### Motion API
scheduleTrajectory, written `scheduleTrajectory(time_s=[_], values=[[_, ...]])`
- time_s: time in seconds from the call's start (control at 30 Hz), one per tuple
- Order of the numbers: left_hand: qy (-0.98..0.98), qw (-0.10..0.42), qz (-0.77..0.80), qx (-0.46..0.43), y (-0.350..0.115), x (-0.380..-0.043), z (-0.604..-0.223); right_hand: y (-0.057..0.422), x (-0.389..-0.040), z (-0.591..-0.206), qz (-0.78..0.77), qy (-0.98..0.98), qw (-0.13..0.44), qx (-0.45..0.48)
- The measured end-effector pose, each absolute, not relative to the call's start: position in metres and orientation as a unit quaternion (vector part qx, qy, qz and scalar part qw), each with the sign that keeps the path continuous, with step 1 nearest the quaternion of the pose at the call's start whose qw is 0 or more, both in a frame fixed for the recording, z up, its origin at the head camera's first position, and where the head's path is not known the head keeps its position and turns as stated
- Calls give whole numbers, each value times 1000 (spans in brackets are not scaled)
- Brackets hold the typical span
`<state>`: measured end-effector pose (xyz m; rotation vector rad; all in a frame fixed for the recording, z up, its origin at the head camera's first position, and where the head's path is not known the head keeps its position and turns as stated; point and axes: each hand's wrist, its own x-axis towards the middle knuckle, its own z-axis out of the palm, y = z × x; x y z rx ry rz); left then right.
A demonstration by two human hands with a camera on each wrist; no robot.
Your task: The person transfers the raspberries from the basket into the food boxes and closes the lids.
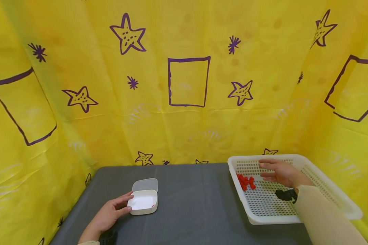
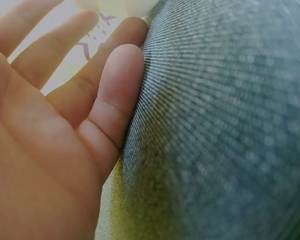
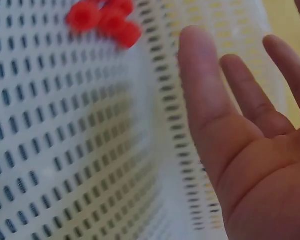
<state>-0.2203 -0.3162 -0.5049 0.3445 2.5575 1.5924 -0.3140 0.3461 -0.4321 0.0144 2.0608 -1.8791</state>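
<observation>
A small white box (image 1: 144, 211) stands on the dark table, its translucent lid (image 1: 145, 184) flipped back. Inside it, a tiny red speck shows near the right front corner. My left hand (image 1: 111, 212) is at the box's left side, fingertips and thumb right at the rim; its fingers look extended and relaxed in the left wrist view. Over a white perforated basket (image 1: 246, 207) my right hand (image 1: 279, 172) hovers with spread fingers, holding nothing. Small red pieces (image 1: 244, 182) lie in the basket's left part, beyond the fingertips, and show at the top of the right wrist view (image 3: 110, 20).
The grey ribbed tabletop (image 1: 196, 204) stretches between the box and the basket. Yellow curtains (image 1: 190, 136) printed with purple stars and frames hang behind and on both sides. The basket's raised rim borders the right side of the table.
</observation>
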Motion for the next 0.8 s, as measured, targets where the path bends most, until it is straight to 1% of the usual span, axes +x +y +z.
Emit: scheduleTrajectory(time_s=[0.1,0.27,0.43,0.6,0.8], values=[[842,61,524,114,-314,-220,-507,349,-315,-444,-648,739,184,29],[855,52,503,114,-313,-220,-505,353,-317,-453,-622,755,204,41],[863,37,490,118,-313,-221,-505,351,-321,-460,-602,765,227,37],[869,35,480,116,-314,-222,-507,347,-325,-465,-594,767,239,38],[876,32,471,102,-317,-222,-508,342,-329,-466,-592,763,260,17]])
